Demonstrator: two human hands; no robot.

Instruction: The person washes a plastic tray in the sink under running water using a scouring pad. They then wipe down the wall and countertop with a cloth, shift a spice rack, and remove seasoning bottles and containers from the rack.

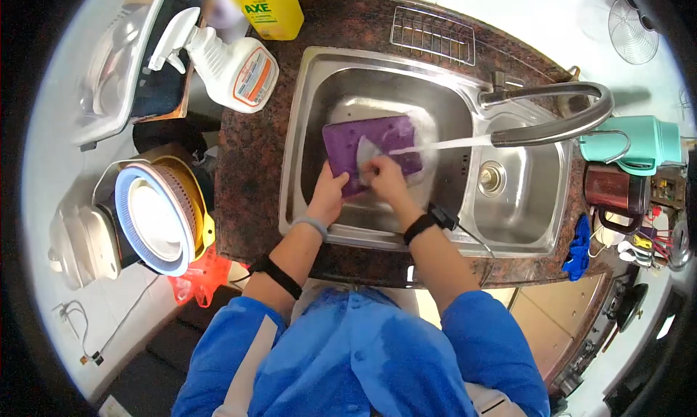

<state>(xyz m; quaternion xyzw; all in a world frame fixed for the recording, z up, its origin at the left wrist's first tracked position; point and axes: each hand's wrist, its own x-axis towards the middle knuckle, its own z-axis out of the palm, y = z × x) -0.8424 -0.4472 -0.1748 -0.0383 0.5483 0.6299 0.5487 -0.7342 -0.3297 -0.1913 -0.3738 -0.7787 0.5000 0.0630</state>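
Has a speckled, reddish-brown tabletop (pixel 250 170) against a white wall (pixel 537 14), with beige cabinet doors (pixel 544 323) below at right. Drops at lower left to dark flooring (pixel 163 352) beside pale tiles (pixel 134 304).

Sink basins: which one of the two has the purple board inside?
The larger basin, on the person's left. The purple board is in it, under running water; the smaller basin, on the right, holds no board.
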